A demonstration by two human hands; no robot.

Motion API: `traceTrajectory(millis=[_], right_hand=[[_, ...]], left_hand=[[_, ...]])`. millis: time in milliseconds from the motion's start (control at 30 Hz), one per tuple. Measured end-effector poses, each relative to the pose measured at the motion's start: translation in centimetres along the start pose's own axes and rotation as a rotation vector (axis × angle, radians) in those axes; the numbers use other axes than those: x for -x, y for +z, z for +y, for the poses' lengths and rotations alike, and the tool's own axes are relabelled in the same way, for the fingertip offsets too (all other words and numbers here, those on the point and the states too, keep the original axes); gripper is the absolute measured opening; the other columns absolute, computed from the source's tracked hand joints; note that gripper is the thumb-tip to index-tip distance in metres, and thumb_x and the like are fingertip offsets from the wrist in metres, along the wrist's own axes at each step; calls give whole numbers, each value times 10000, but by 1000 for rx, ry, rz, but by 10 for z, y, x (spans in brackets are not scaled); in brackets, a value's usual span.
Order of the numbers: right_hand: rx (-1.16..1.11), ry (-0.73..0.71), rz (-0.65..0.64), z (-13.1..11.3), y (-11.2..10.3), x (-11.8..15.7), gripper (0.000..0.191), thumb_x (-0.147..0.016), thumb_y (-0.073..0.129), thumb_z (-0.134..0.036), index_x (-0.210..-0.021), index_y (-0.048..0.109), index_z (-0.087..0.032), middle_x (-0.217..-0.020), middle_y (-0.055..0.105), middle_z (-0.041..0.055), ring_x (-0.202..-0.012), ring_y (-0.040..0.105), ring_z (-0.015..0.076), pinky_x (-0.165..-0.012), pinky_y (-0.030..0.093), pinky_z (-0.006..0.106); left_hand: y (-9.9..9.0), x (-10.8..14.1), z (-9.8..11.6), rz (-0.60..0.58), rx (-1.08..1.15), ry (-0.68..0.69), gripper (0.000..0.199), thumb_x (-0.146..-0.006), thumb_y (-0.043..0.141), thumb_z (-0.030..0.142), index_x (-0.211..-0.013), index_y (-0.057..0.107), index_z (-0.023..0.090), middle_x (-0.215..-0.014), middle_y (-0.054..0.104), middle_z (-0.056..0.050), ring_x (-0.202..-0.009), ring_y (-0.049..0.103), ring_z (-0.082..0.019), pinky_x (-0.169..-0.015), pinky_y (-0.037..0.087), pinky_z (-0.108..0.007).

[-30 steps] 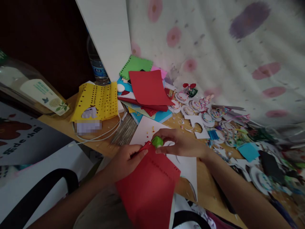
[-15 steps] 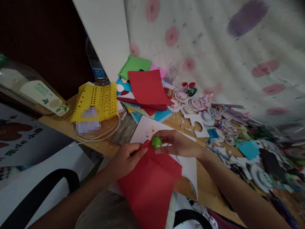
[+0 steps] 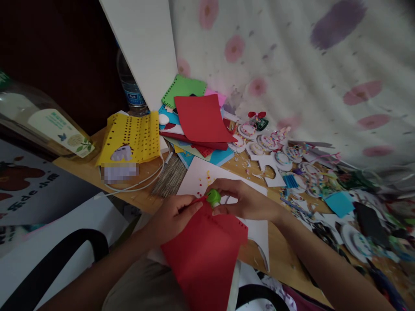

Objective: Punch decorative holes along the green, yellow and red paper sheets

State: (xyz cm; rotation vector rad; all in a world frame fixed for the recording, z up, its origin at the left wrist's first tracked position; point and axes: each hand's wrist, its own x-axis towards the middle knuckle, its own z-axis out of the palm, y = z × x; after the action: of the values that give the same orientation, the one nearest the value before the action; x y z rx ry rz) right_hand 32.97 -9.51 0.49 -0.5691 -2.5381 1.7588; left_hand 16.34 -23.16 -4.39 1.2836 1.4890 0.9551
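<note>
A red sheet point(image 3: 204, 255) hangs over my lap and the desk edge, with a row of small holes along its right top edge. My left hand point(image 3: 171, 218) pinches its upper left corner between thumb and fingers. In my right hand point(image 3: 240, 198) is a small green craft punch point(image 3: 213, 198), gripped between thumb and fingers at the sheet's top edge. Fingers hide part of the punch, and I cannot tell how far the sheet reaches into it. Tiny red and yellow cut-outs point(image 3: 207, 178) lie on white paper point(image 3: 191, 172) just beyond.
A stack of coloured sheets topped by a red one point(image 3: 202, 119) lies at the back. Left of it are a punched yellow sheet point(image 3: 132, 136) and a white cable point(image 3: 145, 183). Decorated white discs point(image 3: 282, 160) and scraps crowd the right. A large bottle point(image 3: 45, 116) stands far left.
My right hand and the green punch have shifted slightly, and the punch is turned a little. My left hand still grips the red sheet in nearly the same place.
</note>
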Motion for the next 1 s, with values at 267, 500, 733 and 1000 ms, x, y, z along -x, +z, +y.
traceTrajectory(millis=[267, 500, 733, 1000], right_hand=[[85, -64, 28, -7, 4, 4, 268, -805, 688, -318, -1035, 614, -204, -972, 629, 39, -898, 587, 169, -846, 496, 321], [155, -55, 29, -8, 6, 5, 280, -805, 693, -317, -1041, 622, -185, -942, 634, 35, -855, 578, 159, -800, 496, 306], [88, -49, 43, -8, 10, 2, 252, -813, 683, -327, -1011, 615, -187, -932, 633, 33, -845, 586, 155, -782, 501, 297], [103, -21, 42, -4, 11, 1, 208, -809, 680, -309, -967, 612, -193, -907, 639, 27, -833, 590, 161, -775, 501, 304]], left_hand=[[-4, 0, 10, 90, -93, 92, 372, -918, 454, 380, -620, 510, 164, -578, 482, 43, -582, 438, -99, -539, 309, -227], [-2, -1, 10, 117, -79, 146, 404, -942, 418, 345, -577, 399, 172, -541, 412, 50, -549, 414, -88, -521, 284, -231], [3, -1, 9, 111, -47, 145, 400, -941, 398, 358, -586, 418, 173, -561, 453, 35, -564, 440, -107, -552, 293, -255], [4, -2, 7, 94, 88, 72, 406, -939, 376, 410, -609, 429, 178, -593, 396, 32, -595, 403, -119, -557, 298, -256]])
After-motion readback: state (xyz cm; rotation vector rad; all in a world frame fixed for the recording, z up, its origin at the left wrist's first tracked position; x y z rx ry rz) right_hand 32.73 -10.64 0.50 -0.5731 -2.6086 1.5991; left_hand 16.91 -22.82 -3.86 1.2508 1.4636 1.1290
